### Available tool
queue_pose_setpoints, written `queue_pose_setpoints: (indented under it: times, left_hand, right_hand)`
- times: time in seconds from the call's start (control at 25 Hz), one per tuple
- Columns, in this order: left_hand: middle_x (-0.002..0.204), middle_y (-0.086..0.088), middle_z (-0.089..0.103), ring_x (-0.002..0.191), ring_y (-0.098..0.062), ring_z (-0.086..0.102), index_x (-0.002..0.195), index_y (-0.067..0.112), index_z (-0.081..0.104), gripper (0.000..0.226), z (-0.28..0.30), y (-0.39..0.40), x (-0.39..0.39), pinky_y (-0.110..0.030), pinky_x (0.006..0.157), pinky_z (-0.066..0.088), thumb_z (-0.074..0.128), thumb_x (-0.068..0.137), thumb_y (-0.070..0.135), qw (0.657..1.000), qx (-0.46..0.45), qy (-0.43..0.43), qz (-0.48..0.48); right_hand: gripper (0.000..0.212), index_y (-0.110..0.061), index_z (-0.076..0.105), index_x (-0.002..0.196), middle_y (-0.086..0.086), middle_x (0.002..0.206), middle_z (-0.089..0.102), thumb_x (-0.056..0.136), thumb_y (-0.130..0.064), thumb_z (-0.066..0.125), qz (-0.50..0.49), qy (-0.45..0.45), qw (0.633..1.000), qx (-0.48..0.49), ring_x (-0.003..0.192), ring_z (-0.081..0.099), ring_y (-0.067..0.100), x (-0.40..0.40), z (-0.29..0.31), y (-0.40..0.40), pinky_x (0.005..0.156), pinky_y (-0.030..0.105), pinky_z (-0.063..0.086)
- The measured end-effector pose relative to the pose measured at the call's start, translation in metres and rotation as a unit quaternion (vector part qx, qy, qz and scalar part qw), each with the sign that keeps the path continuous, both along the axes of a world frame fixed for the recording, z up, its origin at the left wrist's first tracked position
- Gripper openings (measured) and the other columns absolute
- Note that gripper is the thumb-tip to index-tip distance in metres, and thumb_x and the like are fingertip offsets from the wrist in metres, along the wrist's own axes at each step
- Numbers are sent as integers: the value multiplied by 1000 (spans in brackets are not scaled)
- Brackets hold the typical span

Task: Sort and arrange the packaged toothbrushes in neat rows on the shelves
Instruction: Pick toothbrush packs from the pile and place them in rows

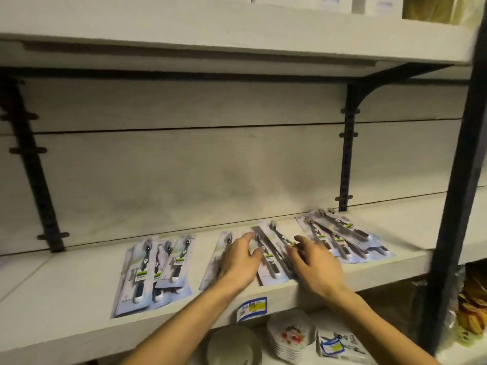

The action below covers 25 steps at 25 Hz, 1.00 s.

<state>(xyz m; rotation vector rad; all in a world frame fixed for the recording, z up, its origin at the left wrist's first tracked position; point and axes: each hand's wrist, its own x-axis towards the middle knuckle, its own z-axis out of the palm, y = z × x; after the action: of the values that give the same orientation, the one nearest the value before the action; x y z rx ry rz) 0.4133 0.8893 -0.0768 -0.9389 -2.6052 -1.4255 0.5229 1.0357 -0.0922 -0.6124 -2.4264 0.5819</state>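
Note:
Packaged toothbrushes in pale blue blister cards lie flat on the white shelf [79, 306] in three overlapping groups. The left group [155, 270] lies untouched. On the middle group [271, 259] rests my left hand [241, 262], fingers spread and fairly straight, pressing on the packs. My right hand [315, 262] lies on the right side of that same group, fingers extended over the packs' edges. The right group [342, 235] is fanned out askew toward the back of the shelf, just beyond my right hand.
A black upright post [453, 180] stands at the right end of the shelf, black brackets [347, 154] on the back wall. An upper shelf [210, 30] overhangs. Below are a price label [251, 308], stacked floral plates [290, 338], a bowl [232, 346] and yellow packets [471, 312].

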Motion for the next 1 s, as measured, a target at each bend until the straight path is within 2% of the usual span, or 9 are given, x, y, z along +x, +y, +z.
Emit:
queue_pose_setpoints:
  times: [0.08,0.16,0.32,0.44,0.56,0.64,0.76,0.84,1.0]
  left_hand:
    - [131,2,66,103,-8,61,142,22,55,41,2,-2,0,-22,87,46,57,101,22,999,-15,36,-5]
    - [131,4,67,114,-11,63,134,25,62,35,2,-7,-1,-27,94,51,59,99,22,999,4,35,-14]
    - [118,11,71,111,-10,65,114,28,73,23,20,-41,-20,-31,97,53,63,94,22,996,-2,82,45]
    - [113,12,73,108,-14,67,106,29,74,19,38,-80,-43,-30,91,52,62,91,27,981,-49,152,111]
    - [117,7,72,111,-22,64,110,30,71,23,41,-114,-60,-31,86,48,59,92,37,964,-123,172,164]
    - [122,6,67,114,-24,61,113,27,69,32,33,-135,-61,-34,90,46,56,93,48,950,-188,182,172]
    - [121,7,64,111,-22,61,110,26,68,36,18,-163,-62,-37,95,45,53,93,53,939,-195,224,174]
    - [129,5,62,115,-21,59,116,24,67,40,17,-175,-61,-35,93,46,50,96,54,944,-189,208,170]
    - [150,0,47,131,-25,49,142,22,51,62,15,-204,-59,-40,103,44,39,97,64,953,-225,126,162]
  right_hand:
    - [41,-31,62,112,-3,99,71,99,-59,35,-3,-15,1000,20,89,64,12,-4,1,2,83,37,56]
    - [47,-30,63,102,-6,89,68,97,-63,30,0,-21,1000,19,84,62,12,-5,1,5,80,40,57]
    - [58,-21,63,114,2,102,72,96,-68,34,1,-46,999,-8,94,65,21,-6,8,4,86,41,55]
    - [82,-15,54,116,4,102,71,79,-86,39,3,-94,994,-51,92,64,24,-14,20,-3,83,37,53]
    - [94,-20,45,127,6,118,63,67,-91,51,1,-146,988,-54,100,60,24,-22,18,-16,84,36,51]
    - [96,-20,45,129,9,128,57,65,-91,53,-30,-153,988,0,112,55,29,-24,13,-25,98,43,47]
    - [81,-14,49,136,14,140,50,81,-75,48,-77,-63,983,155,135,41,36,-27,15,-44,115,54,27]
    - [70,-13,53,133,14,136,55,88,-64,36,-13,9,980,200,131,45,35,-33,20,-66,113,50,32]
    - [69,-12,43,145,16,145,48,98,-61,39,101,-56,991,68,130,48,34,-60,18,-127,106,42,41]
